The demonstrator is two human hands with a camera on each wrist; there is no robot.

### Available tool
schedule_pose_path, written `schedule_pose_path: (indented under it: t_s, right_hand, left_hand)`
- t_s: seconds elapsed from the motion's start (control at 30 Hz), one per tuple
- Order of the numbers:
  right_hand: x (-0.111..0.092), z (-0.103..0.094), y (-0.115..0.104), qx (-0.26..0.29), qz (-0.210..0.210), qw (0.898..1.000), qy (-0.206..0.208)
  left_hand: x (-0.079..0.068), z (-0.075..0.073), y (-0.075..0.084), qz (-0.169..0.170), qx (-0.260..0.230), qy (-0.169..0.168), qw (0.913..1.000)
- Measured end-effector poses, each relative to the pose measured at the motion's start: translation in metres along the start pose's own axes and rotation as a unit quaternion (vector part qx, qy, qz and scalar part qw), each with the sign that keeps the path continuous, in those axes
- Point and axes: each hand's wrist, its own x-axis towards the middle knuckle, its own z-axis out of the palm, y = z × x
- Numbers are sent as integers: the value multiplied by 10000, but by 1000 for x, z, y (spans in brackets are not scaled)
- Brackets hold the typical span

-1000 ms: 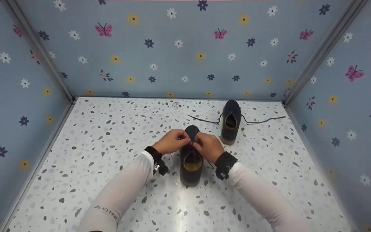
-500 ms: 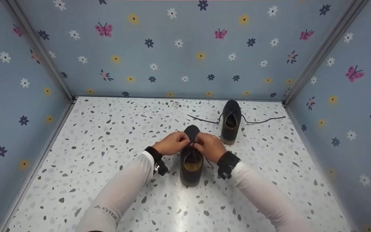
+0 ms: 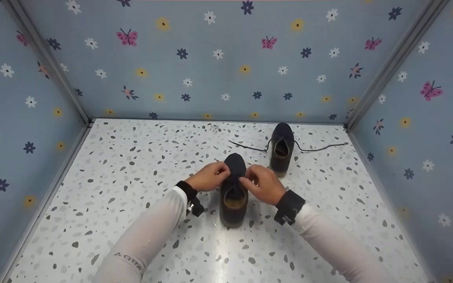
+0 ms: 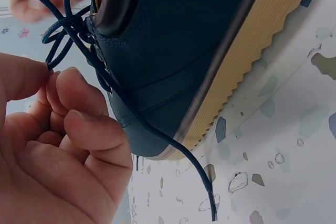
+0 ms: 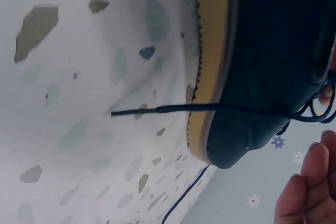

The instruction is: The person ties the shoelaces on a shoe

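A dark shoe (image 3: 232, 216) with a tan sole stands on the speckled floor, its toe pointing away from me. At its throat the dark shoelace (image 4: 71, 22) is crossed in a knot with loops. My left hand (image 3: 207, 177) pinches a loop between thumb and index finger, its other fingers curled. My right hand (image 3: 265, 184) is just right of the knot, thumb and fingertips apart; in the right wrist view its fingers (image 5: 315, 174) are partly cut off, beside a lace loop. One lace end hangs down each side of the shoe.
A second dark shoe (image 3: 281, 157) stands behind and to the right, its laces (image 3: 323, 148) spread out to both sides. Blue walls (image 3: 226, 59) with flowers and butterflies close off the floor (image 3: 144, 141) at the back and sides.
My right hand has moved right and slightly toward me, away from the knot, and its thumb and fingers have parted. My left hand has shifted slightly left.
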Motion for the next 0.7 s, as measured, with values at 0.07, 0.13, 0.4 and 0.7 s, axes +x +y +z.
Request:
schedule_pose_path:
  t_s: [0.07, 0.13, 0.4, 0.7]
  right_hand:
    - [-4, -1, -3, 104, -201, 9997, -6]
    - [-8, -1, -9, 94, -371, 9992, -90]
    - [-11, 7, -24, -371, -775, 9962, -149]
    - [-4, 1, -15, 409, 418, 9982, -142]
  left_hand:
    - [-1, 1, -1, 15, -61, -7, 10000]
    - [-1, 1, -1, 16, -83, 22, 10000]
    - [-1, 4, 0, -82, -238, 233, 9994]
    - [-2, 6, -1, 24, -433, 563, 9975]
